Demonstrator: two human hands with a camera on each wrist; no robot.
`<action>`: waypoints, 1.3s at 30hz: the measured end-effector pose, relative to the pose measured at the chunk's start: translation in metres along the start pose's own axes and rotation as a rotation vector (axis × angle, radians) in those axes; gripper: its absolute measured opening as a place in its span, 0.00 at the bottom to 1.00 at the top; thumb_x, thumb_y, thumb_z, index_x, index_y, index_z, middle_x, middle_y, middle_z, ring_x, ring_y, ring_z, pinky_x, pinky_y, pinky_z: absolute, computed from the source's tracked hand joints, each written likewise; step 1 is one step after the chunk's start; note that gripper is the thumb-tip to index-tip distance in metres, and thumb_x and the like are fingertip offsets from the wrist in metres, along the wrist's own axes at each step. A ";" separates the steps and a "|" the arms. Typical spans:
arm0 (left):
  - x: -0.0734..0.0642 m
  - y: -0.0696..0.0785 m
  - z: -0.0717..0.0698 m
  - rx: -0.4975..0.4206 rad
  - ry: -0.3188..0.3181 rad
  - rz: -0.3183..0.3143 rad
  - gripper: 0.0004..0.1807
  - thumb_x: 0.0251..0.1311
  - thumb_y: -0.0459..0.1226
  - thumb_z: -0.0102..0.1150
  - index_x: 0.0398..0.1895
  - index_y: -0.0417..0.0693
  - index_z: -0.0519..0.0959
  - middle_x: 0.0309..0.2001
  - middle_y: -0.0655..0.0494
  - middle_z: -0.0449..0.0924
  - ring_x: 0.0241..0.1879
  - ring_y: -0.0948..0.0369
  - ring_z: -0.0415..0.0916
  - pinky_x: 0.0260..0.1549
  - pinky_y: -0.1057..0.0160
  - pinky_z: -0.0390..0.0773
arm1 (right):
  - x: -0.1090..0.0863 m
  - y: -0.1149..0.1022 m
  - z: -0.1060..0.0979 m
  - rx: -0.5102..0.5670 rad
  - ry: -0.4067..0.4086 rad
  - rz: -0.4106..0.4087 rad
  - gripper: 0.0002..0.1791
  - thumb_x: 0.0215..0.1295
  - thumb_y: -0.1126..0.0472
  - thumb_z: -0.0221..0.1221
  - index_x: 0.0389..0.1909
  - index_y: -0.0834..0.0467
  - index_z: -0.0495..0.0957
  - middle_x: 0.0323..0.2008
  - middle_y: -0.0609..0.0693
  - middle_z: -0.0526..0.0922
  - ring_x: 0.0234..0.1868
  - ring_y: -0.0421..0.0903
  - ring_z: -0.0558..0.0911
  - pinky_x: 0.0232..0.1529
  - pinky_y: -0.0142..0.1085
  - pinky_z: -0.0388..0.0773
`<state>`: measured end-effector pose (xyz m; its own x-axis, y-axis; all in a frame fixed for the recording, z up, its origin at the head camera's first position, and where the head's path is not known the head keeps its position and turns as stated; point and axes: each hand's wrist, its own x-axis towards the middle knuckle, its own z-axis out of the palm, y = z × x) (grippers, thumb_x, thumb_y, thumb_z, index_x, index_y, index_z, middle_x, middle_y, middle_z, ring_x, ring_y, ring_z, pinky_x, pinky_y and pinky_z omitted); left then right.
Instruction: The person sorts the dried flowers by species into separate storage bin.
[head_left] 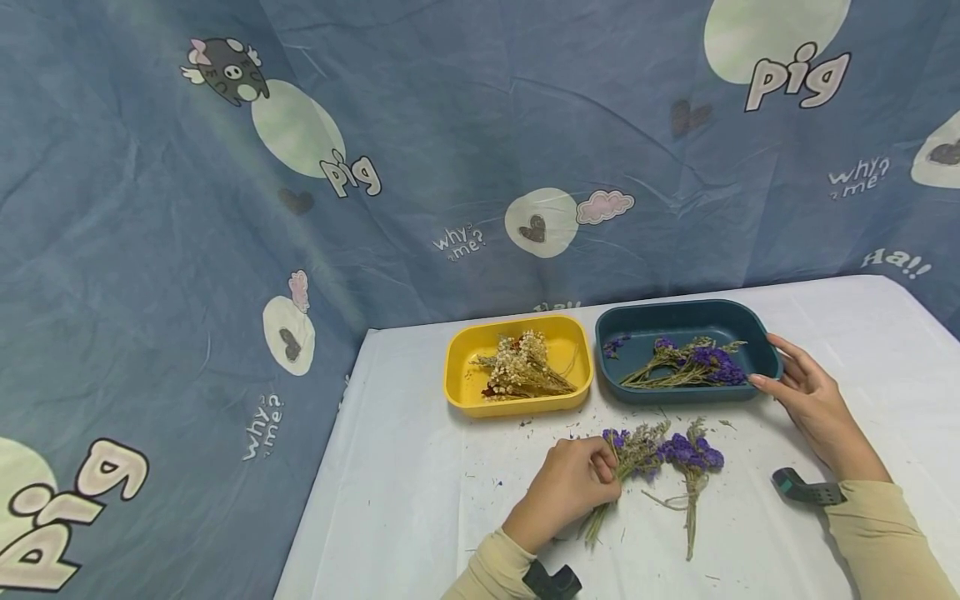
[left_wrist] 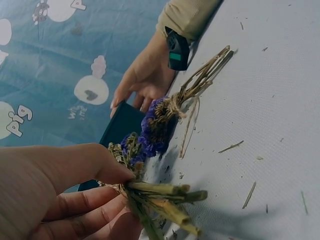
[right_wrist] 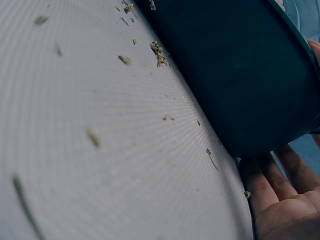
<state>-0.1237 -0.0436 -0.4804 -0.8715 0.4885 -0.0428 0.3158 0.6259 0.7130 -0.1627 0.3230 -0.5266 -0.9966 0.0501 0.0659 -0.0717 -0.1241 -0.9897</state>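
My left hand (head_left: 573, 479) pinches the tied stems of a dried flower bunch (head_left: 637, 446) between thumb and fingers, low over the table. Cut stem ends (left_wrist: 165, 192) stick out past the thumb in the left wrist view. Just right of it lies another purple bunch (head_left: 692, 454), bound with twine. My right hand (head_left: 813, 400) holds the right end of a dark teal tray (head_left: 675, 398), thumb at the near corner and fingers along the end wall. Inside that tray lie purple dried flowers (head_left: 708, 367). The right wrist view shows fingers (right_wrist: 295, 170) against the tray's lower end.
A yellow tray (head_left: 517, 410) with cream and dark red dried flowers (head_left: 522, 367) stands left of the teal one. Bits of stem and petal (left_wrist: 231, 146) litter the white tabletop (head_left: 405, 467). A blue printed cloth (head_left: 450, 167) hangs behind and to the left.
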 end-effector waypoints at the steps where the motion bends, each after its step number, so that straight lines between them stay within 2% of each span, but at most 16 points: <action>1: 0.000 0.000 0.000 -0.002 0.003 0.003 0.07 0.52 0.32 0.70 0.31 0.52 0.84 0.23 0.70 0.80 0.20 0.78 0.71 0.26 0.79 0.74 | 0.000 0.000 0.000 0.000 -0.002 -0.002 0.45 0.72 0.70 0.60 0.83 0.45 0.51 0.77 0.53 0.58 0.57 0.21 0.77 0.52 0.13 0.76; 8: 0.000 -0.001 -0.001 -0.037 0.017 0.008 0.08 0.52 0.32 0.71 0.33 0.53 0.83 0.25 0.71 0.80 0.21 0.78 0.71 0.27 0.78 0.74 | 0.000 0.001 -0.001 0.009 -0.008 -0.006 0.45 0.72 0.71 0.60 0.83 0.46 0.51 0.73 0.51 0.62 0.57 0.22 0.77 0.52 0.14 0.77; 18: 0.000 -0.002 -0.002 -0.099 0.011 -0.006 0.10 0.56 0.33 0.69 0.38 0.55 0.80 0.26 0.74 0.80 0.22 0.78 0.74 0.34 0.77 0.76 | 0.000 0.001 -0.001 0.011 -0.007 -0.002 0.45 0.73 0.70 0.60 0.83 0.46 0.51 0.74 0.51 0.62 0.57 0.22 0.78 0.52 0.14 0.77; 21: 0.000 -0.003 -0.002 -0.131 0.007 0.002 0.11 0.58 0.32 0.68 0.40 0.54 0.78 0.28 0.72 0.81 0.23 0.78 0.76 0.32 0.77 0.78 | 0.000 0.001 -0.001 0.008 -0.005 0.007 0.45 0.73 0.70 0.60 0.83 0.45 0.51 0.76 0.53 0.60 0.57 0.22 0.77 0.52 0.14 0.77; 25: 0.002 -0.004 -0.001 -0.130 0.008 0.035 0.10 0.60 0.31 0.66 0.40 0.53 0.78 0.31 0.68 0.82 0.27 0.80 0.76 0.34 0.78 0.78 | 0.000 0.000 -0.001 0.001 0.000 0.015 0.45 0.73 0.70 0.60 0.83 0.45 0.51 0.78 0.54 0.57 0.57 0.21 0.77 0.51 0.13 0.77; 29: 0.003 -0.004 0.000 -0.091 0.012 0.054 0.07 0.62 0.30 0.62 0.39 0.52 0.81 0.34 0.65 0.85 0.30 0.80 0.76 0.35 0.78 0.78 | 0.000 0.000 0.000 0.000 0.003 0.011 0.45 0.72 0.70 0.60 0.83 0.45 0.51 0.77 0.54 0.58 0.57 0.21 0.77 0.51 0.14 0.77; 34: 0.002 -0.003 0.000 -0.072 0.011 0.047 0.09 0.61 0.30 0.59 0.41 0.52 0.84 0.38 0.65 0.87 0.33 0.79 0.78 0.38 0.77 0.79 | 0.000 0.000 0.000 0.009 0.006 0.002 0.45 0.72 0.70 0.61 0.83 0.45 0.52 0.75 0.53 0.60 0.56 0.21 0.77 0.51 0.14 0.77; 39: 0.002 -0.002 0.000 -0.094 0.015 0.045 0.06 0.61 0.32 0.63 0.40 0.50 0.84 0.36 0.64 0.87 0.32 0.79 0.77 0.37 0.77 0.78 | 0.000 0.000 0.000 0.008 0.005 0.001 0.45 0.72 0.70 0.61 0.83 0.45 0.52 0.76 0.53 0.59 0.56 0.21 0.77 0.52 0.14 0.77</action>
<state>-0.1262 -0.0441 -0.4820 -0.8628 0.5056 0.0009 0.3192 0.5434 0.7764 -0.1630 0.3232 -0.5269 -0.9965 0.0544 0.0640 -0.0707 -0.1322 -0.9887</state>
